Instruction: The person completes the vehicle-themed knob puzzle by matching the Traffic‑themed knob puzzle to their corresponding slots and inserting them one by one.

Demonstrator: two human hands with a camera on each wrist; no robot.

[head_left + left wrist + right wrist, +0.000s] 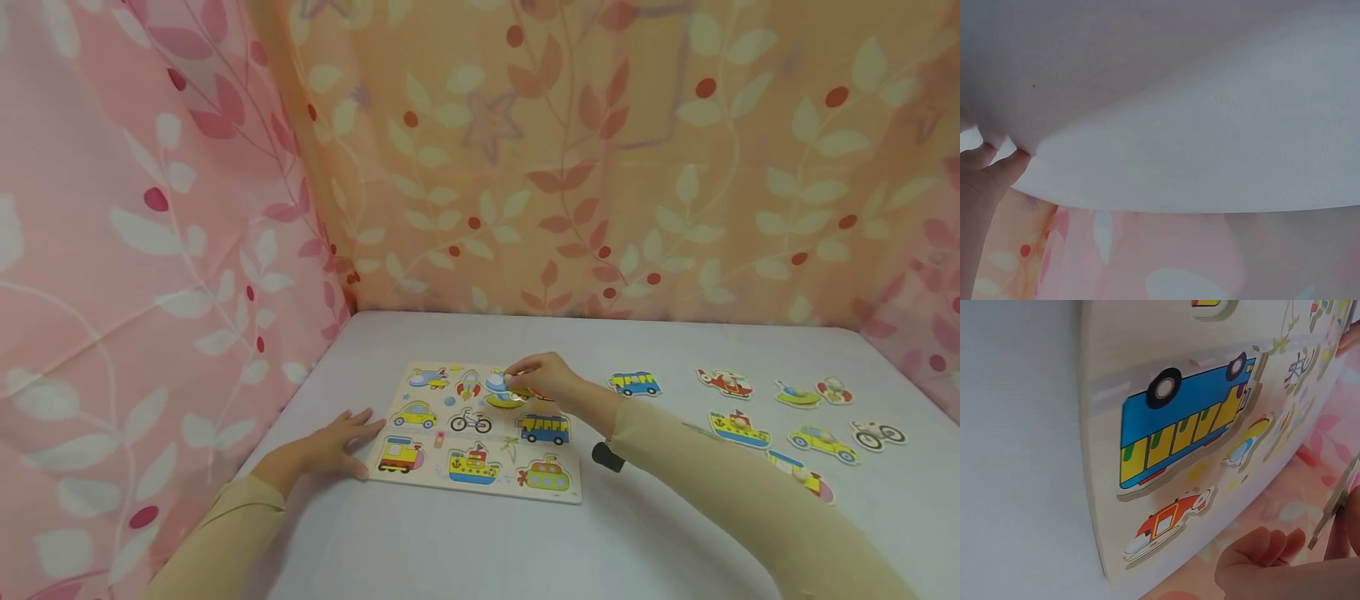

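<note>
A wooden puzzle board [442,443] with pictured vehicle recesses lies on the white table. My right hand [553,377] is over its far right part, pinching a thin wooden puzzle piece [1330,509] between thumb and fingers. That piece shows edge-on in the right wrist view, so its picture cannot be told. Beneath the hand are the UFO recess [504,401] and the partly covered helicopter recess [1169,523]. At the board's left edge, my left hand [333,446] rests with fingers spread, thumb near the front left corner.
To the right lie several loose knobbed pieces: a bus [634,383], a helicopter [724,383], a ship [738,430], a car [823,443], a train [801,477] and a bicycle [877,435] among them. Patterned curtains [480,167] enclose the table [420,550].
</note>
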